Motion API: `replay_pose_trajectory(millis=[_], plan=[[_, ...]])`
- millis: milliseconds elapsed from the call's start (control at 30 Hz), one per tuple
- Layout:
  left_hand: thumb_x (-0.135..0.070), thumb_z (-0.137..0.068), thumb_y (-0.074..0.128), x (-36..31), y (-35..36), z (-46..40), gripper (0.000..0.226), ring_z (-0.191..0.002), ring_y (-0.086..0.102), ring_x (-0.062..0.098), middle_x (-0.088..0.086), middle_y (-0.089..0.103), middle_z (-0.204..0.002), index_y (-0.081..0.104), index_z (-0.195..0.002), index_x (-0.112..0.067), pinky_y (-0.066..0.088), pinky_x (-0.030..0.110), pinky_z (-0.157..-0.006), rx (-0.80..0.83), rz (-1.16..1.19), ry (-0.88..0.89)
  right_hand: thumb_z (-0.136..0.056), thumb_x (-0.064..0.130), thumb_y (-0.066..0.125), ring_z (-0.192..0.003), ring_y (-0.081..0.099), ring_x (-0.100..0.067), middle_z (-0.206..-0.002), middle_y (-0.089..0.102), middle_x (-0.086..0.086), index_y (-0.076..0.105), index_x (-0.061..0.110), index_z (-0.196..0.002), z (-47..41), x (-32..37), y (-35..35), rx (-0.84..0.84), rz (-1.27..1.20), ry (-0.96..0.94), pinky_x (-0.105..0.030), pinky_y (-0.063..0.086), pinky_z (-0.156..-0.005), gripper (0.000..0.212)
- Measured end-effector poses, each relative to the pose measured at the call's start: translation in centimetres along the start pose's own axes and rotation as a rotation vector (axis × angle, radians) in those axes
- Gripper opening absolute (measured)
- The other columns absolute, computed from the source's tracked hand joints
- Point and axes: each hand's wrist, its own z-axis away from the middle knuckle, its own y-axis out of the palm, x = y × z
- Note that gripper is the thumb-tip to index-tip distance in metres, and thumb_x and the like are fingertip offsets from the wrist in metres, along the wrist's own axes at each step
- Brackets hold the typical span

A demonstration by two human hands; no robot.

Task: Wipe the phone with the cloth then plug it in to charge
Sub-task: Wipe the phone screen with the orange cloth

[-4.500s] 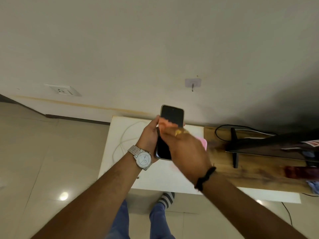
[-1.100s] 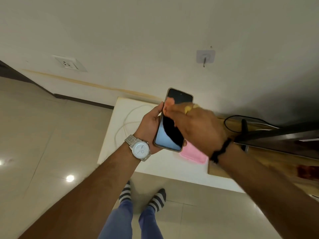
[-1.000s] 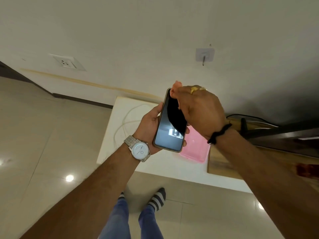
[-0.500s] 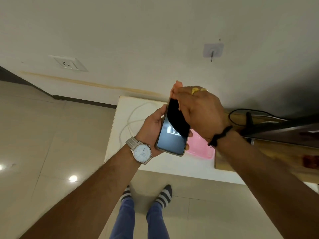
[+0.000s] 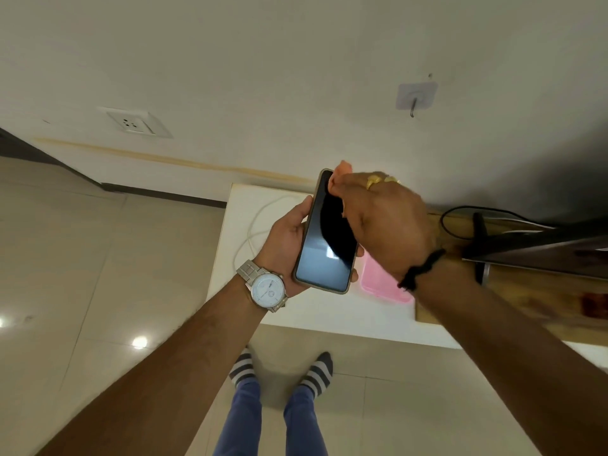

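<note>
A: What is hidden? The right hand (image 5: 385,225) covers the upper right part of the phone (image 5: 325,238). Its fingers are bunched at the phone's top edge; a small orange-pink bit (image 5: 342,166) pokes out there. Cloth or fingertip, cannot tell.

B: Grip?

A: Left hand (image 5: 289,238) is wrapped around the phone from behind, thumb on the left edge, fingertips just showing at the right edge. Phone is held up above the white table (image 5: 329,311), screen dark, facing the camera, tilted. What the right hand pinches cannot be made out.

B: Around it?

A: White cable (image 5: 253,225) looped on the table, partly behind the left hand. Pink case (image 5: 381,284) lies flat, half hidden under the right wrist. Wall socket (image 5: 135,122) well to the left. Wooden board (image 5: 526,301), blurred, cut off at right.
</note>
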Motion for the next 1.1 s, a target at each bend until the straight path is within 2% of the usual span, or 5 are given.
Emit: replay_pose_trajectory(millis=[200, 433, 600, 900, 1100], plan=[[-0.060, -0.101, 0.039, -0.6, -0.9, -0.1, 0.071, -0.104, 0.066, 0.035, 0.019, 0.067, -0.123, 0.058, -0.142, -0.005, 0.055, 0.044, -0.093, -0.073, -0.004, 0.030, -0.084, 0.008, 0.077, -0.083, 0.074, -0.033, -0.101, 0.076, -0.015, 0.072, 0.003, -0.118, 6.1, 3.4, 1.2, 0.117, -0.077, -0.379, -0.039, 0.063, -0.064, 0.035], [-0.059, -0.100, 0.039, -0.3, -0.6, -0.2, 0.058, -0.090, 0.069, 0.036, 0.015, 0.072, -0.108, 0.075, -0.115, -0.015, 0.058, 0.050, -0.080, -0.040, -0.009, 0.043, -0.096, 0.008, 0.064, -0.084, 0.066, -0.034, -0.094, 0.071, -0.010, 0.065, 0.009, -0.128, 1.6, -1.1, 1.1, 0.008, 0.048, -0.036, -0.043, 0.059, -0.069, 0.032], [-0.056, -0.104, 0.031, -1.1, 0.1, -0.7, 0.070, -0.095, 0.070, 0.036, 0.023, 0.070, -0.116, 0.057, -0.142, -0.003, 0.061, 0.042, -0.082, -0.100, -0.055, 0.099, -0.097, 0.009, 0.053, -0.089, 0.072, -0.032, -0.108, 0.073, -0.012, 0.057, 0.007, -0.138, 7.6, 2.8, 1.7, 0.182, -0.003, -0.328, -0.042, 0.062, -0.071, 0.041], [-0.057, -0.101, 0.042, 0.4, 1.0, -1.0, 0.056, -0.098, 0.068, 0.038, 0.016, 0.069, -0.117, 0.062, -0.133, -0.016, 0.057, 0.053, -0.084, -0.003, -0.033, 0.035, -0.100, 0.017, 0.054, -0.086, 0.068, -0.032, -0.095, 0.071, -0.005, 0.068, 0.016, -0.122, 1.7, -0.8, 0.0, -0.069, 0.035, 0.011, -0.032, 0.054, -0.067, 0.026], [-0.060, -0.098, 0.047, 1.4, 0.8, -1.0, 0.054, -0.127, 0.054, 0.040, 0.015, 0.051, -0.134, 0.049, -0.134, -0.021, 0.045, 0.044, -0.105, -0.075, -0.026, 0.025, -0.091, 0.016, 0.072, -0.085, 0.070, -0.033, -0.099, 0.072, -0.007, 0.068, 0.009, -0.120, 6.2, 1.7, 0.2, 0.081, -0.046, -0.291, -0.037, 0.060, -0.061, 0.030]])
